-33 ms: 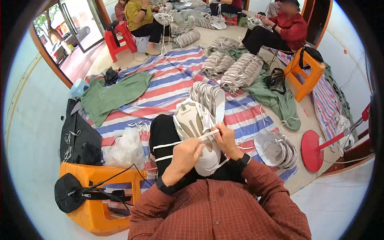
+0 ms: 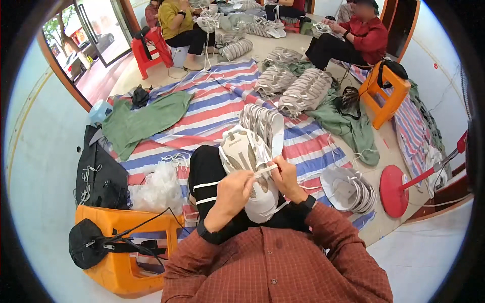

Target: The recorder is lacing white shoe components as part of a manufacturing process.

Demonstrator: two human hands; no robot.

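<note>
A beige and white shoe upper (image 2: 242, 151) with mesh panels lies across my lap. Over it, my left hand (image 2: 234, 194) pinches a flat white shoelace (image 2: 265, 169) between thumb and fingers. My right hand (image 2: 287, 181) grips the same lace just to the right, at the upper's edge. A short stretch of lace runs taut between the two hands. Other lace strands trail left over my dark trouser leg, and one hangs by the upper's white lower end. Fingertips of both hands are partly hidden.
Nested uppers (image 2: 262, 121) stand just beyond my lap; another stack (image 2: 348, 189) lies right. Orange stool (image 2: 96, 214) with a black bag sits left, near a clear plastic bag (image 2: 159, 187). A red round-based stand (image 2: 394, 191) is at right. Several people work at the back.
My left hand has shifted slightly up and toward my right hand, and the lace between them looks shorter. The right hand stays nearly in place.
</note>
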